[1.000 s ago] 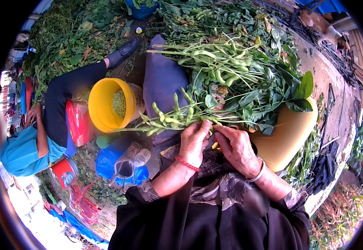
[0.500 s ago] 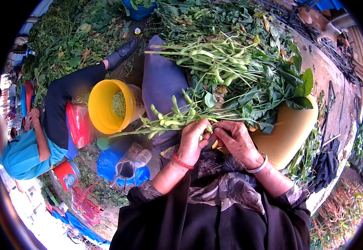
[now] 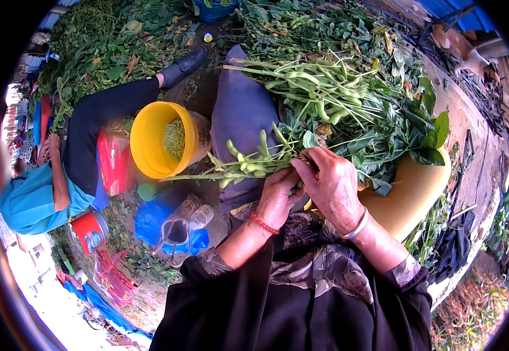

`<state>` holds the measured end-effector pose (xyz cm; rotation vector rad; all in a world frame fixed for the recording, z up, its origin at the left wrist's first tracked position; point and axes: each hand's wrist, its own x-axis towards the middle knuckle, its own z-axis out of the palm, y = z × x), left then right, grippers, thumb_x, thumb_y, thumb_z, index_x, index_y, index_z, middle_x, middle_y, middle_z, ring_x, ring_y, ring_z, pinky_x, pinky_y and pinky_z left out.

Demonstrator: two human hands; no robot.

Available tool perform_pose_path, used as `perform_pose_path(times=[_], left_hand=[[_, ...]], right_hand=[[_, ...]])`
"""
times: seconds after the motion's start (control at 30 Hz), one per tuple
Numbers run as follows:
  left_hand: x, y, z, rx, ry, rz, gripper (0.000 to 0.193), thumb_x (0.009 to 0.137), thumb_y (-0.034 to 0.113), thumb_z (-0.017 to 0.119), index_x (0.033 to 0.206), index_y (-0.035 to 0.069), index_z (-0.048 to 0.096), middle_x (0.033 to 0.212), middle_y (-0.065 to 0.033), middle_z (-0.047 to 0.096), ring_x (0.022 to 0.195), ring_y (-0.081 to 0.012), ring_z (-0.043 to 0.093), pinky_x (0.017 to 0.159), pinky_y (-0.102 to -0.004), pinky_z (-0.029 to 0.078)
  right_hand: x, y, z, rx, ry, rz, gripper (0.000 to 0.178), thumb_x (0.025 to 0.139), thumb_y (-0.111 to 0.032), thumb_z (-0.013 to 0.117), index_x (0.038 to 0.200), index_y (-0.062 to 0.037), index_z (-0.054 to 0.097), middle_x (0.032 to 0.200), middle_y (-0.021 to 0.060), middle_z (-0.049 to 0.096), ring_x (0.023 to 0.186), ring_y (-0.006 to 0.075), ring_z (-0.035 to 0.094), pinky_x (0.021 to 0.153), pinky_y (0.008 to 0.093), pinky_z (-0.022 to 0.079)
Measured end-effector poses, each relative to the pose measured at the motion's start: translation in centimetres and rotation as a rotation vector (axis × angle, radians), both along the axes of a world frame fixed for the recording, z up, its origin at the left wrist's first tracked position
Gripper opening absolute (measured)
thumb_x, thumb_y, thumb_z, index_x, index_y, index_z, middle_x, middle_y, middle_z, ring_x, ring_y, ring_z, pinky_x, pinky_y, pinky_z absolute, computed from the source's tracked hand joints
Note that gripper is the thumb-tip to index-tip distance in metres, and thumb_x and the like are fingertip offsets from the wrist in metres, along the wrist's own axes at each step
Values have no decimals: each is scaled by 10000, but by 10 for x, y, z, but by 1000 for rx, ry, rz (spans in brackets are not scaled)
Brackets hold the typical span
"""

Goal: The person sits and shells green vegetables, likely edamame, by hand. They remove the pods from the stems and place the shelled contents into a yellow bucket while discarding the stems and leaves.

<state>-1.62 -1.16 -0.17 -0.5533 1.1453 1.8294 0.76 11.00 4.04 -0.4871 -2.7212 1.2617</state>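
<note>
My left hand [image 3: 275, 199], with a red bead bracelet, is curled closed around some green bean pods [image 3: 295, 189]; little of them shows between the fingers. Pressed against it, my right hand [image 3: 332, 186], wearing a pale bangle, pinches with thumb and fingers; whatever lies in that pinch is hidden. A stalk with green bean pods [image 3: 248, 167] lies across my lap just beyond both hands. Farther off, a larger bunch of pods on stems [image 3: 324, 88] rests over leafy stalks and my dark-trousered leg [image 3: 246, 111].
At left stands a yellow bucket [image 3: 144, 131] holding shelled green beans [image 3: 174, 138]. Beside it are a red package [image 3: 112, 164], a blue plastic bag [image 3: 152, 222] and a red tin [image 3: 89, 233]. Another person [image 3: 44, 190] sits at far left. Cut leaves [image 3: 108, 58] cover the ground; a dog [image 3: 456, 47] lies at top right.
My right hand has turned and come in over the left fingers; the pods in the left hand are now mostly covered. The whole view has shifted slightly.
</note>
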Motion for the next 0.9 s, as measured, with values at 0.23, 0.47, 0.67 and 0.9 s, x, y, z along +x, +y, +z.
perform_pose_path(times=[0.23, 0.47, 0.67, 0.9], left_hand=[[-9, -19, -6, 89, 0, -240, 170, 847, 87, 513, 1006, 55, 564, 913, 4, 565, 809, -51, 519, 688, -176, 419], [-1, -25, 24, -20, 47, -63, 211, 893, 256, 548, 929, 50, 573, 788, 28, 517, 627, -34, 416, 490, -142, 292], [1, -25, 25, 71, -23, 62, 170, 898, 219, 538, 968, 66, 562, 794, 45, 496, 660, -38, 417, 464, -141, 285], [12, -20, 23, -87, 74, 85, 125, 881, 206, 566, 917, 87, 577, 765, 63, 495, 639, -23, 398, 485, -150, 292]], right_hand=[[-22, -3, -14, -117, -12, 61, 148, 768, -128, 621, 797, 13, 587, 661, 161, 563, 600, 311, 579, 547, 340, 447], [0, -6, 5, -356, 58, 23, 166, 722, -16, 624, 884, 5, 591, 769, 133, 597, 685, 288, 598, 614, 320, 482], [21, -12, -2, -279, 51, 49, 188, 718, 2, 653, 897, 2, 595, 791, 117, 592, 706, 268, 604, 634, 298, 486], [35, -2, -7, -379, -24, 201, 181, 864, -65, 510, 1006, 35, 559, 763, 136, 600, 628, 222, 583, 571, 302, 465]])
